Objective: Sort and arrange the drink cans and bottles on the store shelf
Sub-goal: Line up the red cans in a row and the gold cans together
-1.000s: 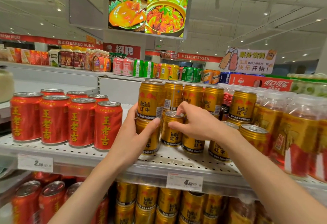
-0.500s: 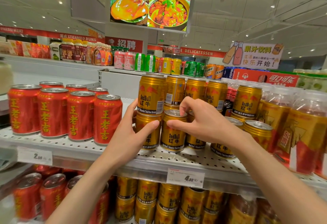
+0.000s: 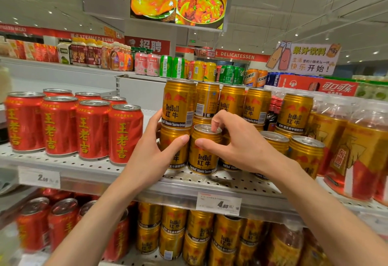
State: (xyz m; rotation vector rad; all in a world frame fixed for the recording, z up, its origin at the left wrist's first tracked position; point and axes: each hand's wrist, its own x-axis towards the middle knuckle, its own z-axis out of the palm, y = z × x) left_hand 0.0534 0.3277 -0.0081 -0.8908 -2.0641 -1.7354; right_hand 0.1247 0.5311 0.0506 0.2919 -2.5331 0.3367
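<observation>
Just right of the red cans (image 3: 73, 127), our right hand (image 3: 237, 146) pinched the front gold can (image 3: 204, 152) at its rim, our left hand (image 3: 151, 152) gripped its stacked neighbour (image 3: 174, 148); rigid, slick, probably heavy.

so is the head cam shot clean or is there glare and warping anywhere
Head view: the centre is sharp, the gold can under the right hand reads clearly; ceiling lights glint on the red cans; wide-angle bending curves the shelf edge; the bottles at the right edge look stretched and soft.
</observation>
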